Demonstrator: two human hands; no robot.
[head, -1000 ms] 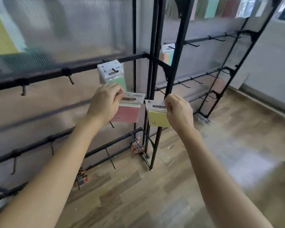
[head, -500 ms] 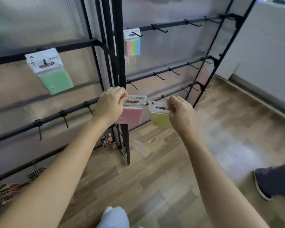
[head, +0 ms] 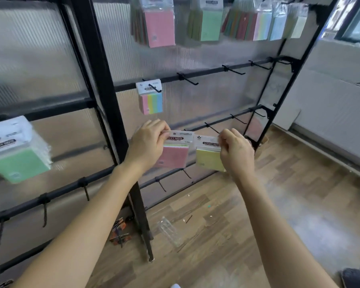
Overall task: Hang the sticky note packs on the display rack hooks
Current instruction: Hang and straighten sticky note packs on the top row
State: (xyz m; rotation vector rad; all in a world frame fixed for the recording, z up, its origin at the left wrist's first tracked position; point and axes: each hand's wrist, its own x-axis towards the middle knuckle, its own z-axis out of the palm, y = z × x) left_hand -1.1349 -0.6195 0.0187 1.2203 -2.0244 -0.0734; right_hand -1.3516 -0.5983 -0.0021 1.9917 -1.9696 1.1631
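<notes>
In front of the black display rack [head: 104, 84], the left hand [head: 148, 145] pinches a pink sticky note pack [head: 176, 151] by its header. The right hand [head: 236, 149] pinches a yellow pack [head: 208, 157] just beside it

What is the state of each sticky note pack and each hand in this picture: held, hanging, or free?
pink pack, held by its header, not on a hook.
yellow pack, held by its header, not on a hook.
left hand, pinches the pink pack.
right hand, pinches the yellow pack.
striped pack, hanging on a hook.
green pack, hanging on a hook.
top-row packs, hanging.
</notes>
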